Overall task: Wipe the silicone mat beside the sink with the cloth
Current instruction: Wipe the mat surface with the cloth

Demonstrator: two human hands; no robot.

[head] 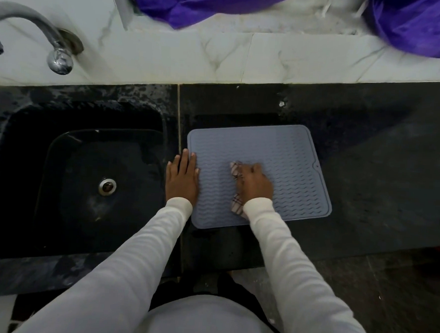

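Observation:
A grey-blue silicone mat (286, 155) with wavy ridges lies flat on the black counter, just right of the sink (89, 173). My left hand (182, 177) rests flat with straight fingers on the mat's left edge, half on the counter. My right hand (254, 184) sits on the middle of the mat, fingers curled over a pale checked cloth (238, 205). The cloth is bunched under the palm; one end shows past the fingers and another at the wrist.
The black sink with its metal drain (107, 186) lies to the left, under a chrome tap (56, 50). A white marble ledge (259, 60) runs behind the counter, with purple fabric (198, 5) draped over it. Wet black counter (383, 176) extends to the right of the mat.

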